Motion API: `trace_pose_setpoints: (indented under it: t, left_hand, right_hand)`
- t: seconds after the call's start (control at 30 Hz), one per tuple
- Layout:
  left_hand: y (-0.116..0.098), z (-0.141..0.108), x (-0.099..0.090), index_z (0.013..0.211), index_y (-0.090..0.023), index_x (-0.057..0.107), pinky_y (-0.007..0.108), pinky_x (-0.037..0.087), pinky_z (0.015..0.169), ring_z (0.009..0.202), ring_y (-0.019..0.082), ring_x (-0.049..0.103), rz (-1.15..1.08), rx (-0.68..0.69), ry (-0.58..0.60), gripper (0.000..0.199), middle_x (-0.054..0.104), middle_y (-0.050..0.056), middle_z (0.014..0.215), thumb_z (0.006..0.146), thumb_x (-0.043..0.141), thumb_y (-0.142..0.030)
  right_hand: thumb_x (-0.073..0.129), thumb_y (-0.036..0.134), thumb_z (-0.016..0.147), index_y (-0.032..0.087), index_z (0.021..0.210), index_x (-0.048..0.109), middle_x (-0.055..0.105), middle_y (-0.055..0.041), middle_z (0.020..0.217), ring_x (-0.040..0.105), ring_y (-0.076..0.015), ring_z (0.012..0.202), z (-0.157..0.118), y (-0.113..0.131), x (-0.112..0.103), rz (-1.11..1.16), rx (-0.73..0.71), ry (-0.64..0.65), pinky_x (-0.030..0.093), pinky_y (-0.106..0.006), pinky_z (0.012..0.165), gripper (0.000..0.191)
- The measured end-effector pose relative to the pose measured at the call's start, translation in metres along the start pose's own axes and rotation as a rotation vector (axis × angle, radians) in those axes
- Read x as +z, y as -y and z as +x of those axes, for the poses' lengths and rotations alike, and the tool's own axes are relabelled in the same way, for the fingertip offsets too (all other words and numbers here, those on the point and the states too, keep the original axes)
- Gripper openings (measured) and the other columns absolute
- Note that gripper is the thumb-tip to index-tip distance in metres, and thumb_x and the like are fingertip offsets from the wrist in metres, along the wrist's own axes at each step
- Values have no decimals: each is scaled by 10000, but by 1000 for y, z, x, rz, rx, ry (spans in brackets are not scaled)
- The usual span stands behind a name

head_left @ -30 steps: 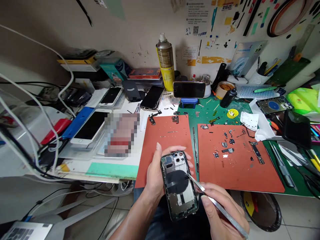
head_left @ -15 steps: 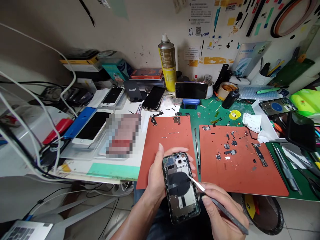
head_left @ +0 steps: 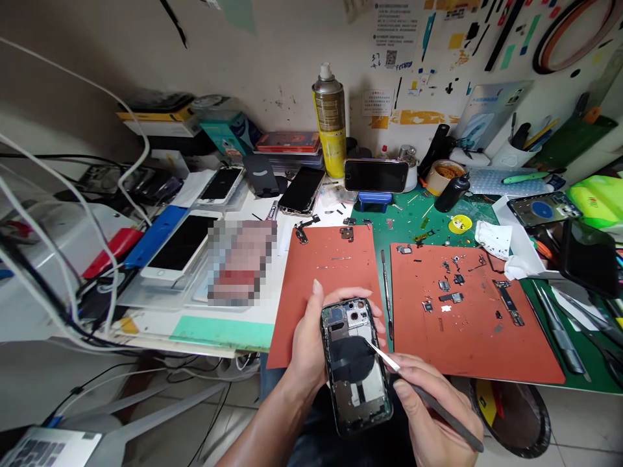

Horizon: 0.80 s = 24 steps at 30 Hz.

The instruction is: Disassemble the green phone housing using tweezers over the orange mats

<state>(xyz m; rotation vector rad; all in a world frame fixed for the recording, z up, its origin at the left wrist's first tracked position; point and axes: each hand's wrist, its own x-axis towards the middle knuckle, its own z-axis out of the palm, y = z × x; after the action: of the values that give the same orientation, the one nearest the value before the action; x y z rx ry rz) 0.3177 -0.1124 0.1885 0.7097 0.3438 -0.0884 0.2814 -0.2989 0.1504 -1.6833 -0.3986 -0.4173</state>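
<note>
My left hand point(head_left: 311, 344) is wrapped round an opened phone housing point(head_left: 372, 399), its inside facing up, with camera openings at the top and a black round pad point(head_left: 348, 360) in the middle. The housing is tilted and held off the near edge of the table. Between thumb and fingers my right hand point(head_left: 433, 402) grips dark-handled tweezers point(head_left: 442, 412) with a pale front end. Their tip rests at or just above the upper right edge of the round pad; I cannot tell whether it touches. My right palm is partly hidden.
Two reddish-brown mats point(head_left: 335, 272) lie ahead, the right mat point(head_left: 467, 344) scattered with small phone parts. Between them is a metal pry tool point(head_left: 386, 292). A propped phone point(head_left: 376, 175) and a spray can point(head_left: 329, 123) stand behind. White cables point(head_left: 114, 259) hang at left.
The view has shifted slightly, so most things sit a little further right. Both hands keep their grips, and the tweezer tip stays near the round pad's upper right edge.
</note>
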Motion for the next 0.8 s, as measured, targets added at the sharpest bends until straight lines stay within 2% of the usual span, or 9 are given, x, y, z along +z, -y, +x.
trace_pose_setpoints:
  t: [0.2,0.37,0.47,0.57,0.7,0.8]
  left_hand:
    - [1,-1,0,1048,-136,825,427,694,617,714,287,796,17,8,1,659,810,147,901,1014,555,-737]
    - [2,1,-2,1057,-134,830,437,704,662,780,300,811,56,42,-6,682,813,157,921,1021,530,-745]
    - [1,1,-3,1044,-140,834,446,706,659,755,297,810,59,44,3,674,815,151,909,1020,531,-741]
    - [-1,-1,-4,1029,-146,838,455,705,632,709,300,808,65,22,-11,652,825,153,901,1001,564,-737]
    - [-5,2,-5,1045,-148,836,472,700,606,737,343,814,119,71,-120,627,833,174,913,994,580,-718]
    - [-5,4,2,1028,-140,833,473,702,615,721,331,807,131,112,-162,625,829,175,892,1016,545,-694]
  right_hand:
    - [805,71,906,203,1028,859,882,-90,990,873,-294,858,-2,3,7,49,36,-60,756,-378,752,188]
    - [863,220,920,185,1014,855,868,-104,936,856,-296,748,-13,9,0,30,61,-232,743,-388,641,100]
    - [875,287,924,199,1013,858,853,-90,936,839,-280,697,-15,8,-19,-14,33,-277,726,-388,596,126]
    - [848,288,955,223,1036,858,826,-71,927,824,-250,687,-10,7,-49,-56,17,-230,711,-368,595,104]
    - [783,191,1000,250,1105,845,787,-42,901,791,-196,663,-6,16,-87,-54,118,-185,680,-330,595,135]
    - [757,198,1022,247,1112,833,782,-28,868,774,-179,632,-9,29,-97,6,174,-240,661,-308,562,127]
